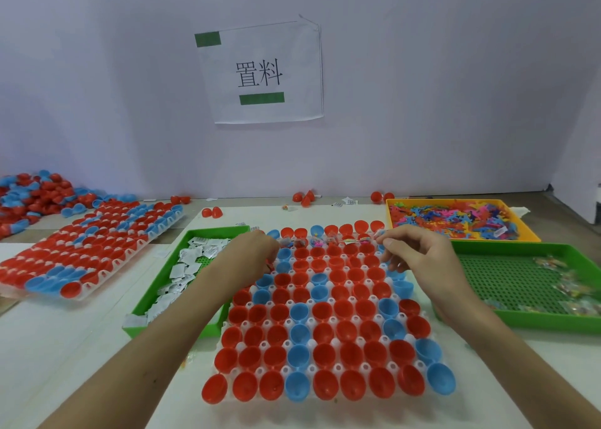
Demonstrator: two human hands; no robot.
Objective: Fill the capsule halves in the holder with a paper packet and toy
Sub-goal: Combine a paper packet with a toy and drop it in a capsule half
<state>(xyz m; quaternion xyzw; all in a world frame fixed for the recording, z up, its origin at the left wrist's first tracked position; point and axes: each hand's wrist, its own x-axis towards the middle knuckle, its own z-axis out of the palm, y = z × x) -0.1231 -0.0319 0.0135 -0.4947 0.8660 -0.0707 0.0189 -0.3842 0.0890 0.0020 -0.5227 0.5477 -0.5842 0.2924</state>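
The fingers point(393, 243) of the right hand point(422, 259) are curled, thumb and forefinger pinching a small clear-wrapped toy point(374, 239) above the far rows of the holder point(313, 342). The left hand point(250, 253) hangs over the holder's far left corner, fingers bent down; the hand itself hides whether they grip anything. Red and blue capsule halves point(325, 353) sit open-side up in the holder at mid-desk point(81, 347), and a few in the far rows hold wrapped bits. Both forearms cross the holder's edges, covering some cups. Just left of the holder, a green tray point(153, 285) holds paper packets point(182, 267). Right of the holder is a second green tray point(520, 326), with an orange tray point(461, 202) of colourful toys beyond it. Further left of the holder lies another filled holder point(87, 249).
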